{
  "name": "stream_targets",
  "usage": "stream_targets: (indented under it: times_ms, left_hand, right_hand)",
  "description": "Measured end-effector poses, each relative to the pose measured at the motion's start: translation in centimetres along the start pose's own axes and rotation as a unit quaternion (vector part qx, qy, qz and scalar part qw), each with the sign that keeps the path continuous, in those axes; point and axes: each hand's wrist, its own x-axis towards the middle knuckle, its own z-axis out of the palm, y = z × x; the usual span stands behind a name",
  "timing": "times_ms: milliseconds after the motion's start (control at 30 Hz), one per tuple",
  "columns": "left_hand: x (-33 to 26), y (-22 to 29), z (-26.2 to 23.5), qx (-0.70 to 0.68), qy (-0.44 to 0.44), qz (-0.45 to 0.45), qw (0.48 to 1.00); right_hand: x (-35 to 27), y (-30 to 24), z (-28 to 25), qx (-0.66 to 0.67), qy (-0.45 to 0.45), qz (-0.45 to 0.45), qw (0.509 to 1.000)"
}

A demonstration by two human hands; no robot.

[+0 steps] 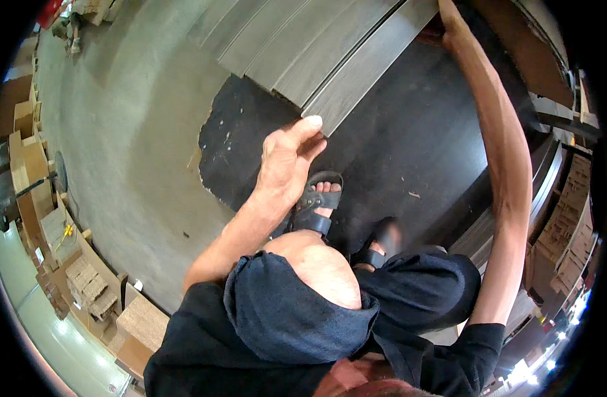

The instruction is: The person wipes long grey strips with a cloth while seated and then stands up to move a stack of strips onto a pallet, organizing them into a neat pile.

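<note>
Several long grey wood-grained boards (310, 46) lie side by side at the top of the head view. A dark gap separates the outermost grey board (373, 69) from the others. At this board's near corner, my left hand (287, 155) pinches the end, thumb on top and fingers below. Farther along, at the upper right, my right hand (447, 30) grips the same board's edge; its fingers reach underneath, and the picture's edge cuts part of it off.
A black sheet (422, 132) with a ragged left edge covers the floor under the boards. My sandalled feet (320, 202) stand on it. Cardboard boxes (141, 324) line the left side. Stacked brown pieces (568, 212) and long boards (548, 175) stand at the right.
</note>
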Motion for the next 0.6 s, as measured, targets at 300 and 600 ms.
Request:
stream_targets:
  times_ms: [300, 600]
  left_hand:
    - [-1.2, 0.3, 0.6, 0.064, -0.002, -0.059, 0.996]
    - [0.0, 0.2, 1.8, 0.063, -0.002, -0.099, 0.993]
  right_hand:
    - [2.4, -1.4, -2.4, -0.033, 0.128, -0.059, 0.989]
    - [7.1, -1.6, -3.5, 0.010, 0.170, -0.076, 0.982]
